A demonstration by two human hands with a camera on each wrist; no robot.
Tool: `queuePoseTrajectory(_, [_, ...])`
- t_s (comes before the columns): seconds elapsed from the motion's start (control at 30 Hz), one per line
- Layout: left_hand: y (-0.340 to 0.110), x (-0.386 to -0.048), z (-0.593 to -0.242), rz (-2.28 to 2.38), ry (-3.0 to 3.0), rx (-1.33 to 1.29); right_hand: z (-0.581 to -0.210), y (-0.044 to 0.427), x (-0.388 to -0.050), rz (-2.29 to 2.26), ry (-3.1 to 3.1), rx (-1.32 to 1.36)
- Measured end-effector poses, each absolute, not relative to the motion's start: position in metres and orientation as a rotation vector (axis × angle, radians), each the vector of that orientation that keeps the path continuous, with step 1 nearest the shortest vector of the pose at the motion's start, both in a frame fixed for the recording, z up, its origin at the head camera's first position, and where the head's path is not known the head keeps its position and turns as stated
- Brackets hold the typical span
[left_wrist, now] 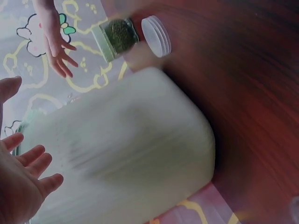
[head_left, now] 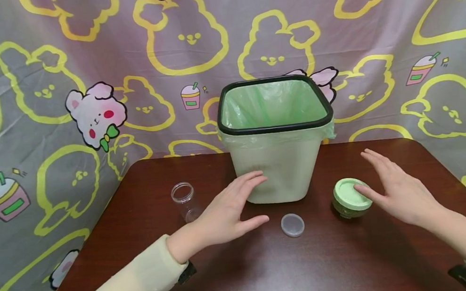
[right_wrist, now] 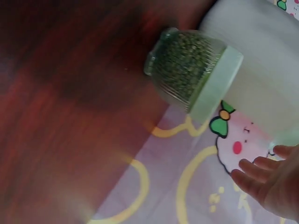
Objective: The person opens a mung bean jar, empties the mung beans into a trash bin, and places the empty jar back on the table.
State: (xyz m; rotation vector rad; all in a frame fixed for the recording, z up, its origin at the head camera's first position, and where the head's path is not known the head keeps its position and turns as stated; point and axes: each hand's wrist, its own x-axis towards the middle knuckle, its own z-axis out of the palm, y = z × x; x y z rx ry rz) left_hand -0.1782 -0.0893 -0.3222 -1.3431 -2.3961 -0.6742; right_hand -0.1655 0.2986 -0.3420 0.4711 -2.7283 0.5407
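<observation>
My left hand (head_left: 223, 210) hovers over the table with its fingers extended and its thumb apart, holding nothing. Behind its wrist stands a clear, lidless jar (head_left: 185, 200). A round translucent lid (head_left: 292, 225) lies flat just right of the left thumb. My right hand (head_left: 404, 196), also with fingers extended, is beside a squat glass jar with a pale green lid (head_left: 351, 194). In the head view the right thumb overlaps that lid, but the right wrist view shows a gap between hand and jar. Small green beans or grains (right_wrist: 184, 58) fill the jar.
A pale waste bin (head_left: 278, 169) with a black rim and a green liner bag (head_left: 271, 103) stands at the back middle of the dark wooden table (head_left: 297, 271). A patterned cloth (head_left: 120, 43) hangs behind and at both sides.
</observation>
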Motion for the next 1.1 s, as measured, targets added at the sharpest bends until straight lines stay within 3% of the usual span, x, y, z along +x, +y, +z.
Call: queuePoseTrajectory(1.1, [-0.044,-0.181,-0.328,-1.141,-2.581,-1.281,-0.403,0.297,-0.169,1.092,-2.888,0.212])
